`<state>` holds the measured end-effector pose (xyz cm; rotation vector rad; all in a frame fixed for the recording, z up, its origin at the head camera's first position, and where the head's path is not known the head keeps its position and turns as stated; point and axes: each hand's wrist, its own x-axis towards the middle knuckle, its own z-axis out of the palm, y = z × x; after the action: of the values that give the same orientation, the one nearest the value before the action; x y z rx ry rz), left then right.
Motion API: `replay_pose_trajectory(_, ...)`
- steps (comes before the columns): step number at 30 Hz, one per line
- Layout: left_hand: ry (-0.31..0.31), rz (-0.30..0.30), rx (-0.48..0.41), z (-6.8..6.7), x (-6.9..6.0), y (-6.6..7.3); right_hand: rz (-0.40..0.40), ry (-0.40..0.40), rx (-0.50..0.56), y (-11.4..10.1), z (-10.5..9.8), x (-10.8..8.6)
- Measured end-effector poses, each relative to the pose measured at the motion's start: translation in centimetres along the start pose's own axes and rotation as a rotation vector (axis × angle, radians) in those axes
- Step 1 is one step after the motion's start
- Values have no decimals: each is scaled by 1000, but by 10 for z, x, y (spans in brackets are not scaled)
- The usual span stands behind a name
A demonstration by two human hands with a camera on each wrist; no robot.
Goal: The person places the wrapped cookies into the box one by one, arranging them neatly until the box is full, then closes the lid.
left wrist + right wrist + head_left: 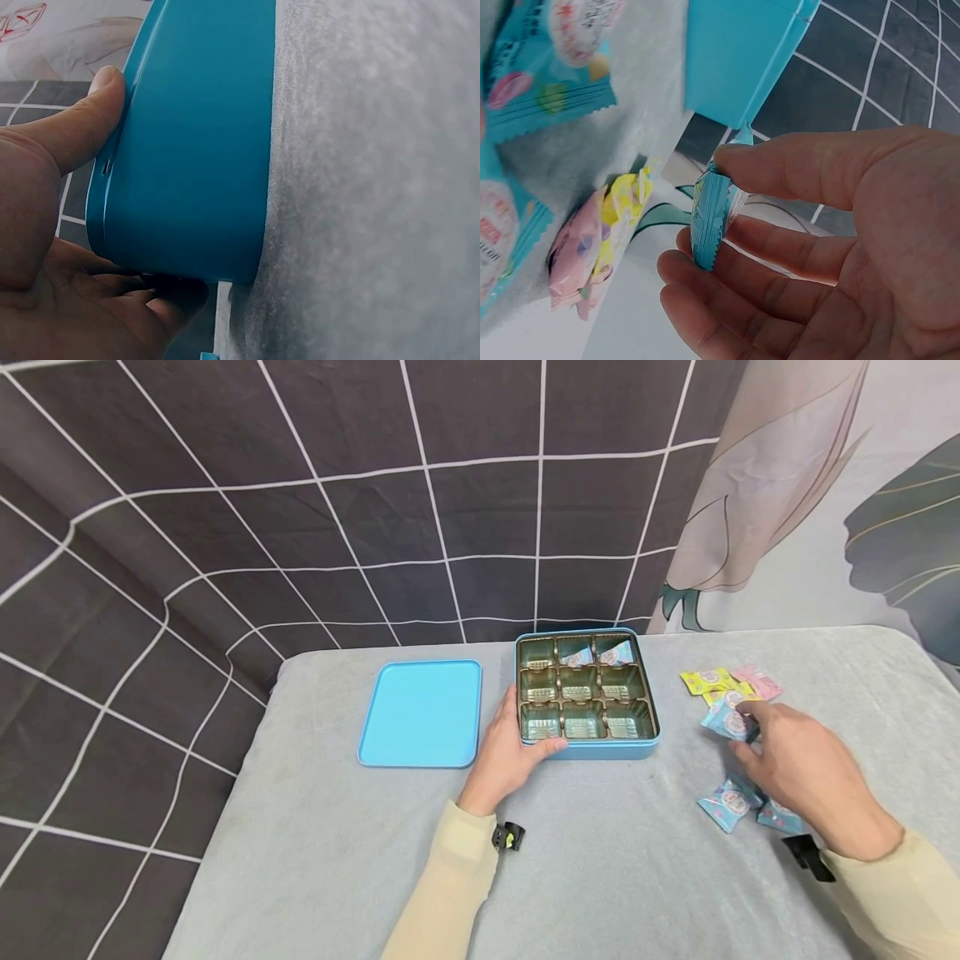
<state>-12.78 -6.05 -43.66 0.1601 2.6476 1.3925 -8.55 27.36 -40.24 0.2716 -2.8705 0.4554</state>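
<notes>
A blue tin (611,751) with a gold tray of several compartments stands on the cloth. Blue-wrapped candies lie in its back row, one in the middle compartment (577,657) and one in the right (617,653). My left hand (504,758) holds the tin's front left corner, thumb over the front rim and fingers along the left side. To the right of the tin, my right hand (813,768) pinches a blue-wrapped candy (712,214) between thumb and fingers. In the right wrist view the candy is seen edge-on, apart from the other packets.
Left of the tin lies a flat blue lid (420,714). Yellow candies (705,682) and a pink candy (759,682) lie beyond my right hand. Blue candies (727,806) lie nearer, partly hidden by it. A dark checked curtain (480,510) hangs behind the grey cloth (600,860).
</notes>
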Motion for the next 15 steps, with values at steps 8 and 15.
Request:
replay_pose_trajectory(8,0,-5,-5,0,0,1,3,-12,10,-7,-1,6)
replay_pose_trajectory(15,2,-6,-6,0,0,0,-19,20,17,-17,-1,10)
